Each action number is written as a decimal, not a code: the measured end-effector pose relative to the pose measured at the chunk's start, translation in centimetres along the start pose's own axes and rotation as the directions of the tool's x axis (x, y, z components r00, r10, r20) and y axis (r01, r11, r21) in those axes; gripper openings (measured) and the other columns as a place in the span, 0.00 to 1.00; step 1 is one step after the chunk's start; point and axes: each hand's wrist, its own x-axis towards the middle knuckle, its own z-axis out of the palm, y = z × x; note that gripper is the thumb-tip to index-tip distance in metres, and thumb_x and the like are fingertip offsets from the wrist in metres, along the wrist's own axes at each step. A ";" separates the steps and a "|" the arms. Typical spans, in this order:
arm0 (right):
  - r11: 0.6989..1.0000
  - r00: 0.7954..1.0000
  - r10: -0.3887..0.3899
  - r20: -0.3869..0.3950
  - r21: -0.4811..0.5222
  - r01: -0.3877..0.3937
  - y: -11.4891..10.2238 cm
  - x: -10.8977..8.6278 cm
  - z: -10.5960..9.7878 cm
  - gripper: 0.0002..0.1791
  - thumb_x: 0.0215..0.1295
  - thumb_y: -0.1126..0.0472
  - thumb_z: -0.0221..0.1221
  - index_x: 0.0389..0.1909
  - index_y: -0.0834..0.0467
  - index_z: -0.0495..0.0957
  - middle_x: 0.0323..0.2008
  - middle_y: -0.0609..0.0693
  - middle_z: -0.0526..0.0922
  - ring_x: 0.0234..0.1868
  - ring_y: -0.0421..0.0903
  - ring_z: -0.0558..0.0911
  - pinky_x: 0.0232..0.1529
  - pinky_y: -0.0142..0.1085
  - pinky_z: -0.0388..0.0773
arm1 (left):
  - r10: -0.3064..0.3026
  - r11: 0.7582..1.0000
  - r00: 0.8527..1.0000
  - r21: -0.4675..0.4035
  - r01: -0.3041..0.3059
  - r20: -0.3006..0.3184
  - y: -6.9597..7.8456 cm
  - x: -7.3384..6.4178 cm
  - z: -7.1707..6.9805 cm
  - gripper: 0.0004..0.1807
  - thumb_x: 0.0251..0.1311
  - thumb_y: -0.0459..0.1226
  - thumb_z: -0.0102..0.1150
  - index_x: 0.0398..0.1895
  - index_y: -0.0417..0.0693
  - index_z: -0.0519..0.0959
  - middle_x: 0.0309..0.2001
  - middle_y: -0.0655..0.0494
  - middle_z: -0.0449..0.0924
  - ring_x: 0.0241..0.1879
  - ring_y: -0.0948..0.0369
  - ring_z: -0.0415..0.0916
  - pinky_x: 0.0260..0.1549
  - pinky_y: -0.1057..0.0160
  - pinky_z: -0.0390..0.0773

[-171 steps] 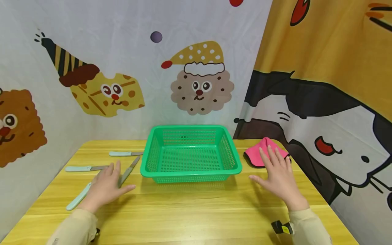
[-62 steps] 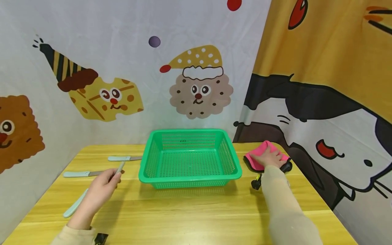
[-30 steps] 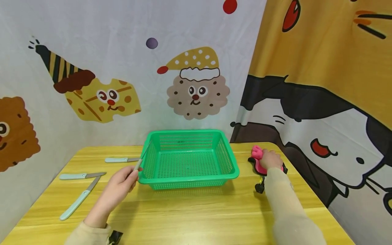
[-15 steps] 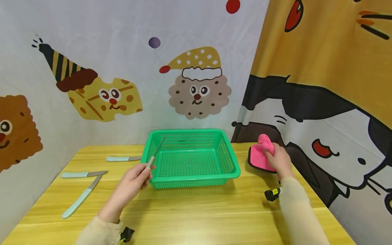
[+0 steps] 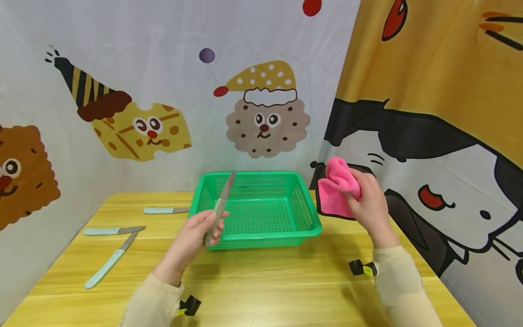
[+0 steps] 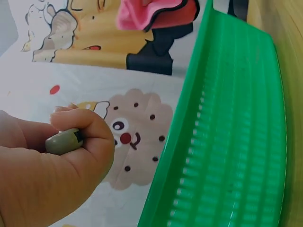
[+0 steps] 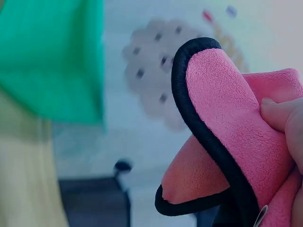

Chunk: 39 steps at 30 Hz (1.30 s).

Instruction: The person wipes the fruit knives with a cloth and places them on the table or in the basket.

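Note:
In the head view my left hand (image 5: 196, 240) grips a knife (image 5: 220, 206) by its pale handle, blade pointing up and away over the near left part of the green basket (image 5: 255, 236). The left wrist view shows the butt of the knife handle (image 6: 65, 142) poking out of the curled fingers. My right hand (image 5: 372, 204) holds a bunched pink cloth (image 5: 337, 190) with black edging, raised above the table to the right of the basket. Seen from the right wrist, the thumb presses on the folded cloth (image 7: 222, 109), whose lower part hangs down.
Three more knives lie on the wooden table (image 5: 261, 290) at the left: one knife (image 5: 159, 210) near the basket, another knife (image 5: 102, 231) further left, and a slanted knife (image 5: 106, 270) in front, its tip meeting the second one's blade. A patterned curtain (image 5: 163, 68) hangs behind the table.
The left hand has picked up a knife from the left group and carried it right to the basket. The right hand has gripped the pink cloth, lifted it and brought it left.

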 end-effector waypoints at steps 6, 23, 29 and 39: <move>0.982 0.983 -0.180 -0.040 0.057 0.182 -3.9 0.7 0.1 0.33 0.49 0.77 0.68 0.60 0.63 0.74 0.49 0.62 0.77 0.51 0.57 0.74 0.45 0.52 0.75 | 0.018 0.995 0.999 -0.096 -0.014 0.040 0.1 1.0 1.3 0.25 0.80 0.39 0.33 0.63 0.22 0.62 0.33 0.55 0.69 0.27 0.65 0.64 0.26 0.70 0.68; 0.898 0.909 -0.416 0.030 0.174 0.405 -11.9 -0.2 4.1 0.29 0.51 0.75 0.59 0.55 0.52 0.79 0.41 0.52 0.77 0.30 0.44 0.76 0.23 0.38 0.74 | 0.083 0.995 0.993 -0.058 -0.079 0.078 0.2 2.4 4.7 0.22 0.80 0.37 0.34 0.61 0.26 0.67 0.32 0.54 0.70 0.25 0.65 0.63 0.25 0.70 0.66; 0.892 0.904 -0.419 0.085 0.222 0.393 -13.3 -0.9 5.3 0.29 0.53 0.74 0.60 0.57 0.50 0.79 0.40 0.51 0.76 0.32 0.43 0.76 0.23 0.35 0.74 | 0.095 0.995 0.991 -0.021 -0.093 0.092 -0.1 2.0 4.8 0.15 0.80 0.36 0.35 0.48 0.33 0.70 0.26 0.53 0.65 0.23 0.64 0.61 0.23 0.70 0.65; 0.895 0.903 -0.427 0.046 0.162 0.415 -13.9 -0.5 6.4 0.25 0.54 0.69 0.67 0.54 0.52 0.81 0.36 0.54 0.74 0.29 0.44 0.73 0.23 0.34 0.72 | 0.135 0.989 0.975 0.035 -0.143 0.175 -0.3 1.5 4.4 0.14 0.80 0.36 0.34 0.36 0.36 0.65 0.24 0.52 0.63 0.22 0.65 0.60 0.21 0.71 0.63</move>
